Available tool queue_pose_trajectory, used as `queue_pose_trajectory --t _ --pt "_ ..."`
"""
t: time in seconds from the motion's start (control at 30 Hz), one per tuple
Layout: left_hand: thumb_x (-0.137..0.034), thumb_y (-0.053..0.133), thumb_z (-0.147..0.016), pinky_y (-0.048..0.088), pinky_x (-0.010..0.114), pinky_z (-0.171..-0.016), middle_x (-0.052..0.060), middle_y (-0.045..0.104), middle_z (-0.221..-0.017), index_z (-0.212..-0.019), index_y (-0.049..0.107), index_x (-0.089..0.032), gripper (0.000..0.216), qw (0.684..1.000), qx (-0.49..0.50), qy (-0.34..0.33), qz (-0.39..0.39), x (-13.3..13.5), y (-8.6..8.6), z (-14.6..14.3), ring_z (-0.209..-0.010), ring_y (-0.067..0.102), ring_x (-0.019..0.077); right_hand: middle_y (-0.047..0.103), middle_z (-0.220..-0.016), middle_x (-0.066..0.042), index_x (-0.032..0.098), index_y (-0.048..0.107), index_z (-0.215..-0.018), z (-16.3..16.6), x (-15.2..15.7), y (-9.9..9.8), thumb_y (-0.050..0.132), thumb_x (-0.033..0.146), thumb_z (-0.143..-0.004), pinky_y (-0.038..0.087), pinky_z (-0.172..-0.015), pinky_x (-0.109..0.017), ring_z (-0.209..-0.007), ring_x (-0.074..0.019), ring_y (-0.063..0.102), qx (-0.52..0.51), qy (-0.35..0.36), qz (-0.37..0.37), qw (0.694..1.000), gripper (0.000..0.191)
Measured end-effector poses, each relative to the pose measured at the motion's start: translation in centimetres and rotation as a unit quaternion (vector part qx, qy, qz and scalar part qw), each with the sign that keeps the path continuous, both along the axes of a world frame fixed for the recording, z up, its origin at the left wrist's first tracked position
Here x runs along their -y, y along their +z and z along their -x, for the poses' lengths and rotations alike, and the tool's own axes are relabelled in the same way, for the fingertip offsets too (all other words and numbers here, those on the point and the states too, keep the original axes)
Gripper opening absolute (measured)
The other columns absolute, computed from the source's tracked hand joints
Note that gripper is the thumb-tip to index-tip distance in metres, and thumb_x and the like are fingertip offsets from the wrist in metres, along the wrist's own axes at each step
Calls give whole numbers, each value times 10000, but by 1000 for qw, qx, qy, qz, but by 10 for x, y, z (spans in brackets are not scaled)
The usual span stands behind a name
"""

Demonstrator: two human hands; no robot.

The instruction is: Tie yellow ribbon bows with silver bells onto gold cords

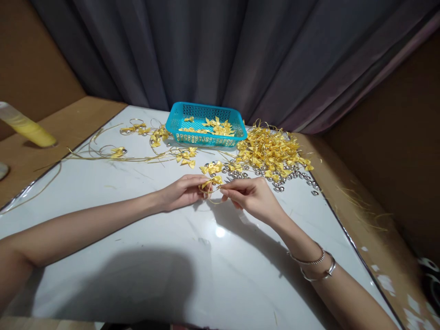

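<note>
My left hand (pixel 184 191) and my right hand (pixel 252 198) meet over the white table (pixel 144 256). Both pinch a small yellow ribbon bow (pixel 212 182) with a thin gold cord looping below it. The fingers of both hands are closed on the bow and its cord. Just beyond lie a few more loose yellow bows (pixel 212 168) and several silver beads (pixel 275 179).
A turquoise basket (pixel 206 133) holding yellow bows stands at the back. A large heap of yellow bows and gold cords (pixel 270 149) lies to its right. Finished bows on long cords (pixel 118 153) trail left. A yellow cylinder (pixel 25 127) lies at far left. Grey curtain behind.
</note>
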State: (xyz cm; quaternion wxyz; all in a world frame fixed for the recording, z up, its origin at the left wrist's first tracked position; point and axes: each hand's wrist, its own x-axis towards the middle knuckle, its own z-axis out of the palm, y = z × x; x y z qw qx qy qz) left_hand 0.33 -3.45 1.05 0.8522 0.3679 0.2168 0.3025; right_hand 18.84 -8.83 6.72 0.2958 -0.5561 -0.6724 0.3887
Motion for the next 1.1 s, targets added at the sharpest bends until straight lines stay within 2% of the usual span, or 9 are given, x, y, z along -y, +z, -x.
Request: queue_pose_trajectory --t 0.3,0.47,0.67,0.8,1.1 --pt "-197 669 -734 473 200 -607 69 621 -660 -679 653 -57 151 1000 10 -13 8 0 0 0 -615 553 112 552 -451 17 126 727 -723 -1 -1 -3 566 228 -773 369 -472 -212 -406 -70 453 11 12 -33 999 197" --pt "-200 661 -735 467 209 -610 70 625 -660 -676 655 -61 152 1000 -2 -15 4 -1 0 0 -618 552 119 662 -586 -18 142 727 -731 -2 0 -5 544 186 -764 398 -511 -219 -447 -79 499 31 17 -81 996 191" --pt "-224 690 -700 445 207 -585 58 612 -620 -640 644 -74 168 999 -30 -16 -10 0 -1 1 -595 535 117 697 -646 -21 150 722 -761 -3 4 -4 500 106 -759 399 -537 -213 -512 -88 548 77 36 -130 988 226" --pt "-220 704 -673 422 209 -560 47 597 -591 -600 636 -79 173 999 -37 -21 -18 1 1 1 -572 514 110 666 -606 -17 135 708 -735 -2 7 -2 464 63 -744 375 -527 -209 -504 -82 524 105 57 -157 980 254" --pt "-229 653 -718 405 229 -581 52 620 -596 -597 643 -84 189 994 -64 -50 -76 1 2 2 -576 540 119 581 -527 -10 113 717 -727 2 5 9 480 60 -727 290 -508 -235 -475 -70 385 163 82 -96 978 243"
